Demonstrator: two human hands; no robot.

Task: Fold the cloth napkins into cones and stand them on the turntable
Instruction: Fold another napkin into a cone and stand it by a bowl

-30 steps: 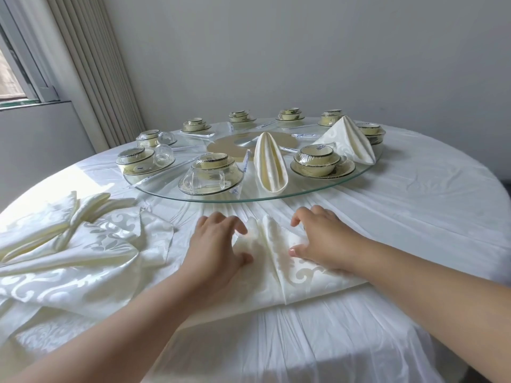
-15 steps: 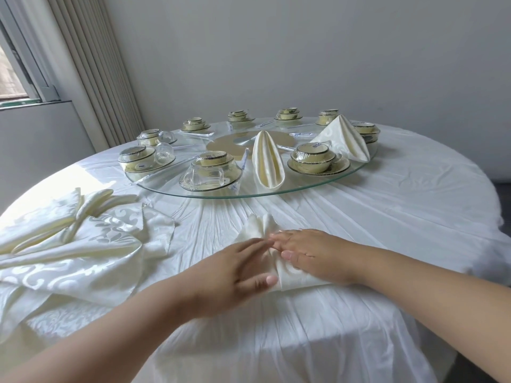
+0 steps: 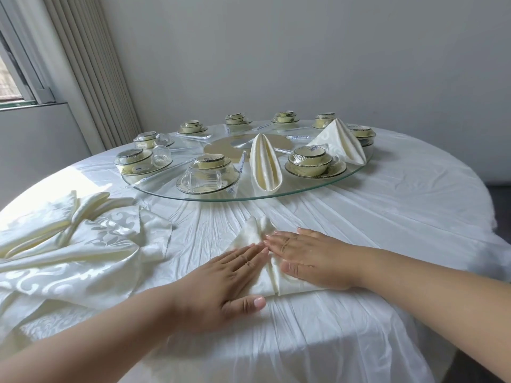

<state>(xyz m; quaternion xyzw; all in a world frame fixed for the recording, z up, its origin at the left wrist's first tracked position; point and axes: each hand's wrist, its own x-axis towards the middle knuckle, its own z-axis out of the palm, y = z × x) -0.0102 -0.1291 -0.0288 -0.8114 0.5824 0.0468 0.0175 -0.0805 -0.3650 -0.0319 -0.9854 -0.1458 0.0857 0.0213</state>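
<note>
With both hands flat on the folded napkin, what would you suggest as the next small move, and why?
Probably lift the folded napkin and stand it on the turntable. Left hand and right hand press it flat into a narrow pleated shape, and only two finished napkins stand on the glass.

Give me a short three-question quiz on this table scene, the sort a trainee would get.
1. True or false: both the left hand and the right hand lie flat with straight fingers on the napkin being folded.
2. How many finished napkin cones stand on the glass turntable?
A. none
B. two
C. five
3. On which side of the person does the pile of unfolded napkins lie?

Key:
1. True.
2. B: the near cone and the far cone.
3. The left side, on the white tablecloth.
</note>
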